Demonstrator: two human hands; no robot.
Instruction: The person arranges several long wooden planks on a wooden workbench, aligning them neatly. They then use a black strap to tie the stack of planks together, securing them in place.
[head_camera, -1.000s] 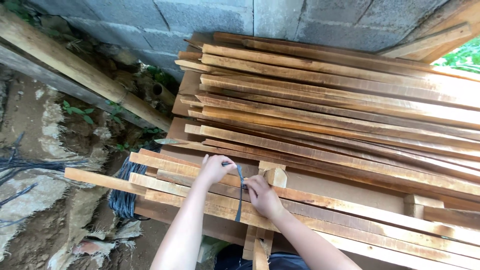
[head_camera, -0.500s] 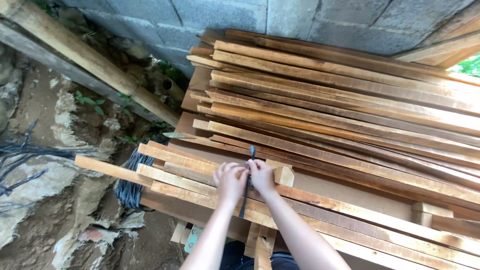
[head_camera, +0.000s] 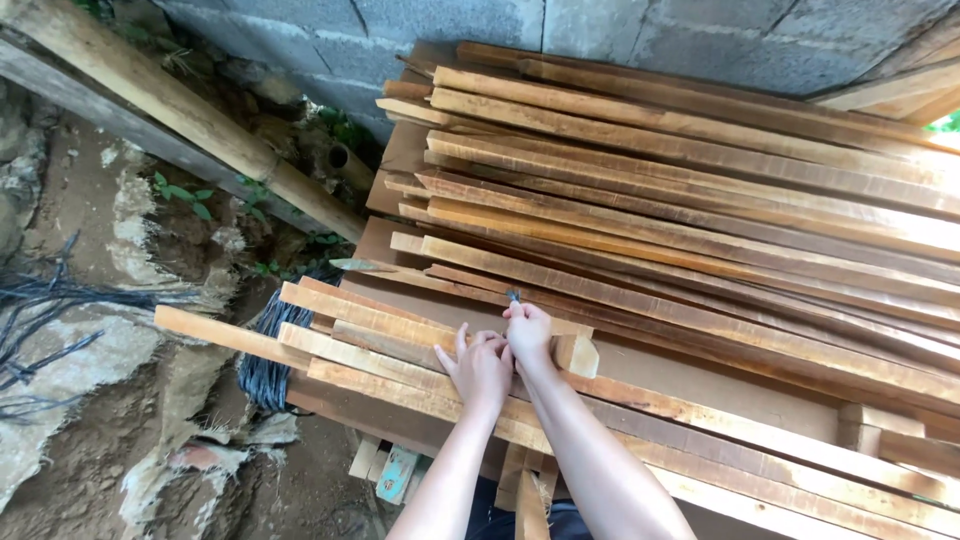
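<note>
Your hands have closed together since a moment ago, and less of the dark tool shows. Your right hand (head_camera: 528, 335) clamps that tool (head_camera: 514, 297), upright over the slats (head_camera: 700, 240); your left hand (head_camera: 480, 368) curls beside it, touching it.

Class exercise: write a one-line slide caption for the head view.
Two bare hands, left hand and right hand, meet over a thin dark strip on stacked wooden slats.

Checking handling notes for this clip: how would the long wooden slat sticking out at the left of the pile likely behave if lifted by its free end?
The slat looks thin and long, so probably light and slightly springy. Its other end lies under other slats, so lifting may shift them. Its rough-sawn face suggests good grip.
</note>
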